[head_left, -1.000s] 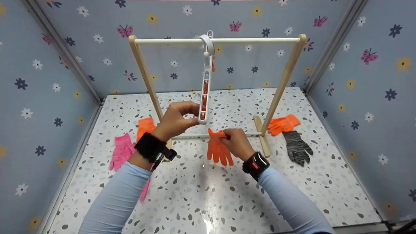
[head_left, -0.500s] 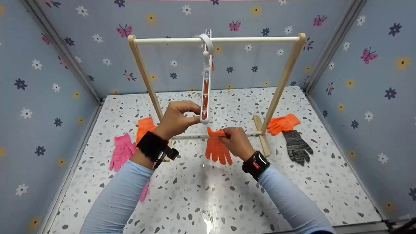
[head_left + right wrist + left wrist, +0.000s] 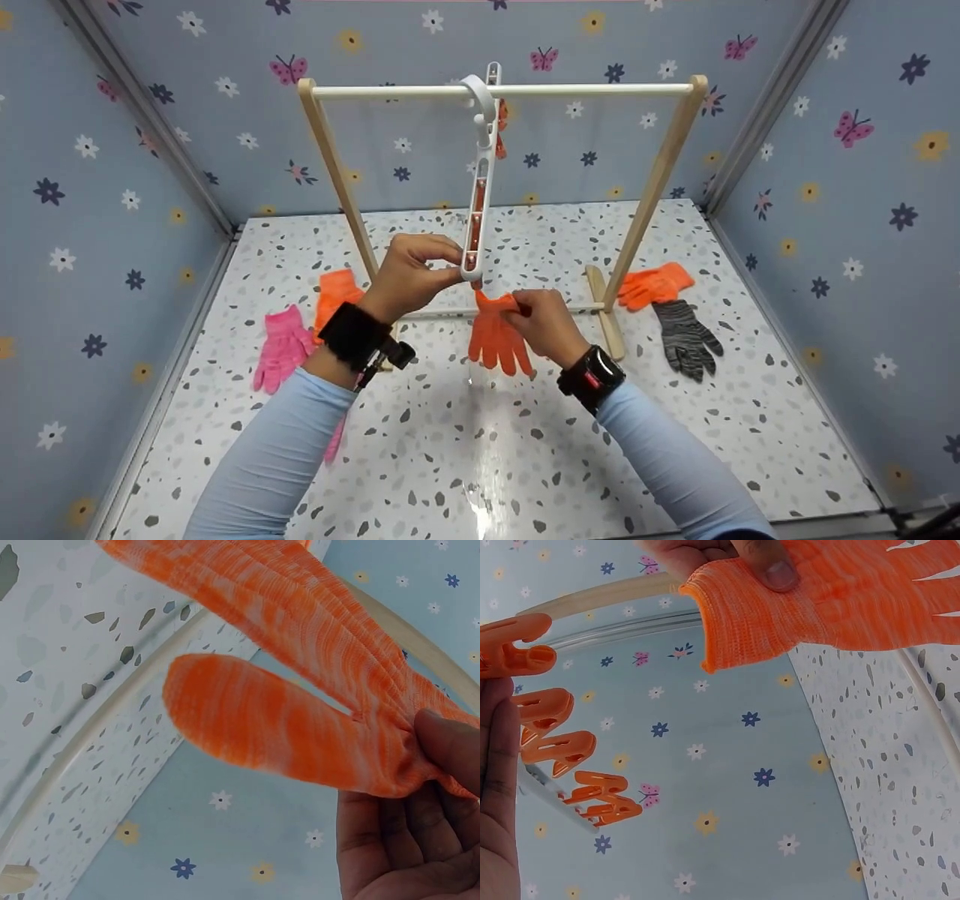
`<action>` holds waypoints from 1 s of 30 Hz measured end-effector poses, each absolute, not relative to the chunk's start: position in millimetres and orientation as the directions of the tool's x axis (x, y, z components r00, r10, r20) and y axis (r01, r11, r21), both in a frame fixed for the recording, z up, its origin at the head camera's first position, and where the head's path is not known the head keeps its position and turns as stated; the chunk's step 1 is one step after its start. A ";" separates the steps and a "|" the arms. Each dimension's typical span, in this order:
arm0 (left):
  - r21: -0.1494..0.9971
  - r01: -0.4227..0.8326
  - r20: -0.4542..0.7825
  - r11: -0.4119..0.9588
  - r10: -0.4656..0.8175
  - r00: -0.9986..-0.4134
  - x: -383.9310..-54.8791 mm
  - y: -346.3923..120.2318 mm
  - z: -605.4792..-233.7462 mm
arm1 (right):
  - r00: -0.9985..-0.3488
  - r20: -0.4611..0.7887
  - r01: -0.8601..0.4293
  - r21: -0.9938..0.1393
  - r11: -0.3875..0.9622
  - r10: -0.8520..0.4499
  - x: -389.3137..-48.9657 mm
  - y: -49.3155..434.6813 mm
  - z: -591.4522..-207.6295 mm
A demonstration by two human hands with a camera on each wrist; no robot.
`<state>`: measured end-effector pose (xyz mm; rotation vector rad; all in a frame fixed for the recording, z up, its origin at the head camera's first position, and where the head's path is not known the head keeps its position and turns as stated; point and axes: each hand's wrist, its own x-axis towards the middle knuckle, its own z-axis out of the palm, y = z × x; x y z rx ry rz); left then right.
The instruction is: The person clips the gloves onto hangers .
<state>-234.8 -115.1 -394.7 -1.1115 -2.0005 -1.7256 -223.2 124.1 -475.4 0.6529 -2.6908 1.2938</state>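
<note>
A white clip hanger [image 3: 482, 169] hangs by its hook from the rack's top bar. Along its underside run several orange clothes pegs [image 3: 600, 799]. My left hand [image 3: 411, 274] pinches the orange clothes peg [image 3: 514, 645] at the hanger's near end; the mouth of this peg is spread in the left wrist view. My right hand [image 3: 547, 324] pinches an orange knit glove [image 3: 498, 337] by its cuff, fingers hanging down. The cuff lies just below the hanger's near end. In the left wrist view a gap separates it from the peg.
The rack [image 3: 660, 180] has wooden side posts and a white top bar [image 3: 585, 91]. On the speckled table [image 3: 420, 465], a pink glove [image 3: 283, 349] and an orange glove [image 3: 335, 292] lie left, another orange glove [image 3: 656, 286] and a grey striped glove [image 3: 686, 341] right. Flowered walls surround it.
The orange glove and my right hand have risen slightly and shifted a little left, nearer the hanger's end. The hanger has turned slightly, its far end swinging right. My left hand keeps its hold.
</note>
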 end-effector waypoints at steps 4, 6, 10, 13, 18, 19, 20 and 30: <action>0.720 0.694 0.644 0.003 0.370 -0.670 -234.1 -115.0 -395.7 | -0.896 0.274 -0.432 -0.721 0.542 -0.350 -222.8 123.1 -472.5; 0.722 0.692 0.640 0.011 0.369 -0.674 -233.1 -115.2 -396.0 | -0.890 0.286 -0.445 -0.718 0.535 -0.355 -222.1 122.6 -470.5; 0.729 0.685 0.638 -0.001 0.367 -0.677 -231.9 -115.3 -397.3 | -0.879 0.304 -0.465 -0.716 0.520 -0.368 -220.8 121.6 -466.3; 0.731 0.682 0.639 -0.017 0.368 -0.676 -232.2 -115.2 -398.2 | -0.872 0.311 -0.477 -0.716 0.510 -0.378 -220.0 120.6 -462.4; 0.738 0.674 0.634 -0.033 0.373 -0.677 -232.7 -115.4 -397.7 | -0.863 0.323 -0.493 -0.709 0.504 -0.389 -218.9 118.9 -455.7; 0.739 0.673 0.635 -0.036 0.374 -0.677 -232.8 -115.5 -397.6 | -0.861 0.327 -0.496 -0.705 0.506 -0.389 -218.8 118.7 -454.8; 0.739 0.672 0.635 -0.039 0.373 -0.677 -233.0 -115.4 -397.5 | -0.860 0.329 -0.498 -0.704 0.506 -0.389 -218.7 118.5 -454.0; 0.735 0.676 0.638 -0.045 0.382 -0.668 -232.1 -112.6 -396.3 | -0.845 0.352 -0.525 -0.688 0.502 -0.402 -217.6 116.2 -447.8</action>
